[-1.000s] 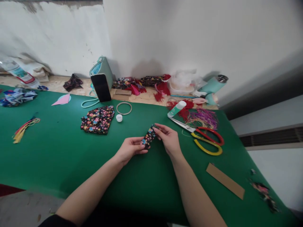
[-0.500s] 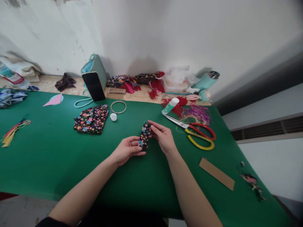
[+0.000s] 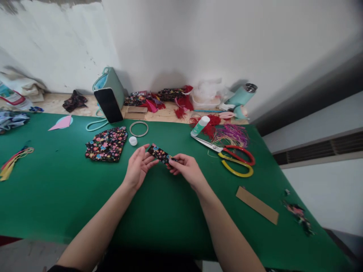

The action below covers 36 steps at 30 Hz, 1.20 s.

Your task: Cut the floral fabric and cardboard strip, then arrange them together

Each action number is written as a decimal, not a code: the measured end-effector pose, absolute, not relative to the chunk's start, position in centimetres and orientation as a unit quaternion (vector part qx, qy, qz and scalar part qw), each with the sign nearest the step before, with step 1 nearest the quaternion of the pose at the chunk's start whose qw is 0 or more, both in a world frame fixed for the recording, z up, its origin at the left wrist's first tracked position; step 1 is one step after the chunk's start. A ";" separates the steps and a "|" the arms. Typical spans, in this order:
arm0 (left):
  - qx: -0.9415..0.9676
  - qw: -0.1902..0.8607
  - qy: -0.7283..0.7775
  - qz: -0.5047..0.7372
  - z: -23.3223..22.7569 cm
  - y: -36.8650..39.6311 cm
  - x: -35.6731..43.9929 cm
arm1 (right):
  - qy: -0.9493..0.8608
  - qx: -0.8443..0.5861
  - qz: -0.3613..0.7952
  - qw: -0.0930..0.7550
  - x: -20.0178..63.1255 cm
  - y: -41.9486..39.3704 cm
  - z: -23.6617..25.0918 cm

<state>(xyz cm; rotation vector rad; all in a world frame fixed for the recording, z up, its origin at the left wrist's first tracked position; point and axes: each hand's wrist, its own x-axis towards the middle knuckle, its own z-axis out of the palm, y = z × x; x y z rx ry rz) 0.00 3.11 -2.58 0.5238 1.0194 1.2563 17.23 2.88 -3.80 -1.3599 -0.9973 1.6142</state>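
A narrow black strip covered in floral fabric [image 3: 160, 153] slants over the middle of the green table. My right hand [image 3: 185, 168] pinches its right end between thumb and fingers. Fingers spread, my left hand [image 3: 138, 166] is beside the strip's left end and does not grip it; I cannot tell whether a fingertip touches. Behind my left hand are a small white cap [image 3: 133, 141] and a ring [image 3: 138, 129]. A folded piece of the same floral cloth [image 3: 107, 145] lies to the left.
To the right are scissors [image 3: 227, 150] with red and yellow handles, a glue stick [image 3: 200, 126], purple threads [image 3: 231, 135] and a cardboard strip [image 3: 257, 205]. Along the back stand a phone [image 3: 108, 105], a pouch [image 3: 117, 84] and a bottle [image 3: 242, 95]. Tassels [image 3: 17, 163] lie far left.
The floral strip has turned from nearly upright to slanting and shifted left. My left hand has let go and opened, while my right hand now holds the strip's lower right end.
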 end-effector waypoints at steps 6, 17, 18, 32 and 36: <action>0.408 0.561 0.502 0.516 -4.1 3.4 1.1 | -0.367 -0.533 0.639 0.415 14.3 2.0 -4.5; 0.374 0.735 0.414 0.385 -4.2 1.3 1.9 | -0.398 -0.558 0.505 0.525 15.1 2.5 -4.2; 0.367 0.739 0.412 0.387 -4.2 1.1 1.9 | -0.396 -0.558 0.510 0.522 15.2 2.6 -4.2; 0.289 0.764 0.427 0.388 -4.0 -0.3 2.5 | -0.387 -0.567 0.508 0.520 15.1 2.8 -4.1; 0.226 0.807 0.393 0.378 -3.7 -0.9 2.8 | -0.360 -0.566 0.522 0.526 15.7 2.9 -3.9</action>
